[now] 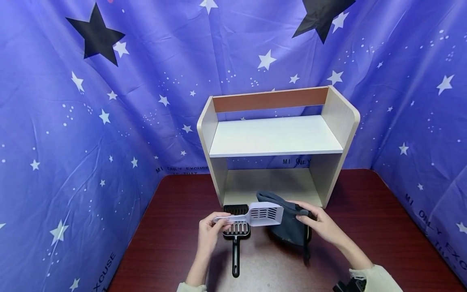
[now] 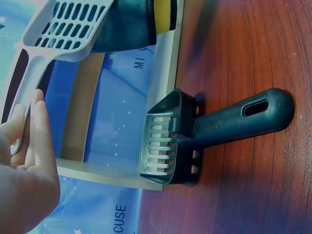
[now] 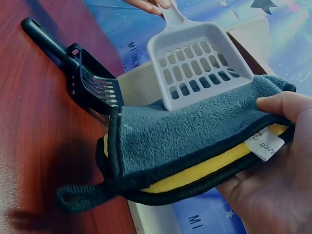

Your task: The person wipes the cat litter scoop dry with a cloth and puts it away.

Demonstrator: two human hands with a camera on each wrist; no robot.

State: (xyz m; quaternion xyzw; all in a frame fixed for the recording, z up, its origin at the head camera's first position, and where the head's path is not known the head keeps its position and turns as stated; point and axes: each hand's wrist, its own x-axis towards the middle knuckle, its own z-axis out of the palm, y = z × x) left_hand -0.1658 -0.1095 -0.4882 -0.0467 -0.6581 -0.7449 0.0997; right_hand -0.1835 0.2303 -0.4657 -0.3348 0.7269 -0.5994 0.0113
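Observation:
My left hand [image 1: 211, 231] pinches the handle of a pale lilac slotted litter scoop [image 1: 266, 214], held above the table with its head pointing right. In my right hand [image 1: 319, 223] is a folded grey-blue towel [image 1: 290, 227] with dark edging, gripped between thumb and fingers. The right wrist view shows the towel's [image 3: 185, 136] yellow underside, a white tag and a loop at one corner. The scoop's [image 3: 195, 63] front edge overlaps the towel there. Below my left hand a black slotted litter scoop [image 1: 236, 231] lies on the table, its handle toward me.
A two-level shelf unit [image 1: 275, 136] with a white upper board stands at the back of the dark red wooden table [image 1: 168, 227]. Blue curtains [image 1: 153, 81] with stars hang behind and at both sides.

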